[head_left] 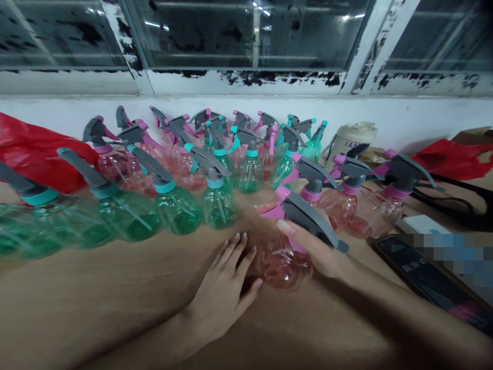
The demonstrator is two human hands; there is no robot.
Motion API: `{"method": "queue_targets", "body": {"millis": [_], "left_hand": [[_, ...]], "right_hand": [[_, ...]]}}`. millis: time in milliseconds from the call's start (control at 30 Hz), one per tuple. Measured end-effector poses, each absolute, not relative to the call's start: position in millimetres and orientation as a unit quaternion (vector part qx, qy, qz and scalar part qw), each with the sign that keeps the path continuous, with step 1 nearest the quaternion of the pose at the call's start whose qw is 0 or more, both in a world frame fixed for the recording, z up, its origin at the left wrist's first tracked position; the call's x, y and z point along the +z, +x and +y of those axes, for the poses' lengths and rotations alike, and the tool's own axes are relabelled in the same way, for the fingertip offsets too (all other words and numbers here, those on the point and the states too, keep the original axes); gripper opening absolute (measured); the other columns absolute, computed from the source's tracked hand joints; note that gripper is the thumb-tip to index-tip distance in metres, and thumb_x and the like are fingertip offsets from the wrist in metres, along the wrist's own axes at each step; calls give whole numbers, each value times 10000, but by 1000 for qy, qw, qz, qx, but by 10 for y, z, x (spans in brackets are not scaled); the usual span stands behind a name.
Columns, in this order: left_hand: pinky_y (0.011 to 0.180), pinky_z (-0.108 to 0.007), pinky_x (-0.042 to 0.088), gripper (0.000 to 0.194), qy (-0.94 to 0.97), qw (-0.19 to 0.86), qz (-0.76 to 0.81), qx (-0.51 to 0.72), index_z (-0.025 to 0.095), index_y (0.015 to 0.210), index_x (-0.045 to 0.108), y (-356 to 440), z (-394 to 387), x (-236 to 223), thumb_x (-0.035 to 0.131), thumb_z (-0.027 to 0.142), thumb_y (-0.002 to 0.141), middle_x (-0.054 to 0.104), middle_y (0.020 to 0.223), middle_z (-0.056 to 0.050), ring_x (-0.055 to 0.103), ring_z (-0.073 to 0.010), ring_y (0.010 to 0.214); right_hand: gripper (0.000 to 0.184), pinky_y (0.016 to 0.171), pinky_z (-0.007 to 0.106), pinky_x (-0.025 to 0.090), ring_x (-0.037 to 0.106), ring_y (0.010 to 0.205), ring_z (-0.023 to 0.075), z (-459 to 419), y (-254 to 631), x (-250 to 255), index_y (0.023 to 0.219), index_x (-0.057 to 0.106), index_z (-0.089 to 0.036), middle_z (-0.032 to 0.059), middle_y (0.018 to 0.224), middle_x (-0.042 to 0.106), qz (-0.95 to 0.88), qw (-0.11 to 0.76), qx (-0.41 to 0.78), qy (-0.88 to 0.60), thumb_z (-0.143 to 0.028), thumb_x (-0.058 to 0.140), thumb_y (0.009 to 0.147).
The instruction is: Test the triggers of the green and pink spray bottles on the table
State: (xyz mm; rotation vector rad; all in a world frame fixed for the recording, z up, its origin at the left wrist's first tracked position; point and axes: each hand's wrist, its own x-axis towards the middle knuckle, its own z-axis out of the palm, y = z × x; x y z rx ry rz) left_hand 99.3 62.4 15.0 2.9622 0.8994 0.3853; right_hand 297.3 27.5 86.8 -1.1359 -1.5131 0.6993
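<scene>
My right hand (321, 252) is closed around the neck of a pink spray bottle (283, 267) with a grey and pink trigger head. The bottle is a little blurred and stands at or just above the table. My left hand (225, 285) lies flat on the table (127, 308), fingers stretched out, just left of that bottle. Beyond my left hand, green spray bottles (179, 210) with teal collars form a row to the left. Behind my right hand stand several pink spray bottles (372, 213).
More pink and green bottles (250, 172) crowd the back by the wall. A red plastic bag (42, 154) lies far left, another red bag (454, 159) far right. A lidded cup (352, 139) stands at the back. A phone (423, 272) and black strap (454, 203) lie at right.
</scene>
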Motion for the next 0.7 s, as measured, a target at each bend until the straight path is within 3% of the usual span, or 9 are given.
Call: {"method": "queue_targets", "body": {"millis": [133, 400, 533, 700], "left_hand": [[1079, -487, 311, 499, 950, 17, 289, 115, 119, 1341, 471, 996, 629, 160, 494, 369, 910, 398, 1452, -152, 311, -299, 1360], [1078, -495, 311, 508, 951, 15, 288, 109, 100, 1349, 459, 1000, 625, 167, 495, 359, 914, 392, 1453, -164, 306, -304, 1362], [1081, -487, 308, 503, 951, 12, 285, 115, 102, 1347, 457, 1001, 626, 173, 497, 350, 912, 395, 1452, -161, 305, -297, 1363], [1064, -493, 330, 513, 952, 3, 284, 118, 86, 1350, 447, 1000, 633, 145, 498, 352, 914, 390, 1449, -183, 318, -307, 1356]], "right_hand": [[351, 940, 464, 481, 652, 987, 256, 285, 2980, 861, 1163, 612, -322, 25, 955, 716, -633, 535, 293, -477, -436, 604, 831], [353, 843, 361, 528, 670, 882, 195, 273, 2968, 900, 1186, 595, -301, 7, 907, 702, -637, 526, 308, -472, -328, 614, 835], [402, 813, 369, 546, 673, 837, 204, 279, 2986, 873, 1198, 590, -275, 19, 892, 700, -639, 515, 287, -495, -387, 633, 814], [293, 841, 362, 530, 664, 856, 203, 302, 3001, 842, 1068, 651, -268, 14, 841, 689, -650, 509, 248, -506, -395, 639, 805]]}}
